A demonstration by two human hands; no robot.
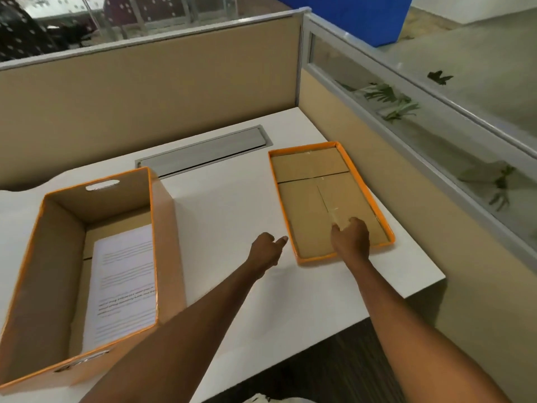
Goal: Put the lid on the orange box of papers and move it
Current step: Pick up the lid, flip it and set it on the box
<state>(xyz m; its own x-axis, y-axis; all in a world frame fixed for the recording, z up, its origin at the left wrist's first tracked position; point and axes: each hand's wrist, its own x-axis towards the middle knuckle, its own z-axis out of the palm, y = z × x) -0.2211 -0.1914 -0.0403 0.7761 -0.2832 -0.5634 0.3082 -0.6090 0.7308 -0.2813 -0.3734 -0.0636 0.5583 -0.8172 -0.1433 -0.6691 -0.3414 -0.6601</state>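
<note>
The orange box (167, 228) stands open on the left of the white desk, with a stack of printed papers (125, 283) inside it. Its lid (308, 181) lies upside down on the right of the desk, brown inside with an orange rim. My left hand (266, 250) hovers just left of the lid's near corner, fingers loosely curled and holding nothing. Over the near end of the lid is my right hand (351, 238), fingers bent down toward its inner surface; no grip on the lid shows.
The white desk (232, 205) ends in an edge close to the lid's near right side. A grey cable flap (203, 151) lies at the back. Beige partition walls (145, 91) close the back and right, with a glass strip and plants beyond.
</note>
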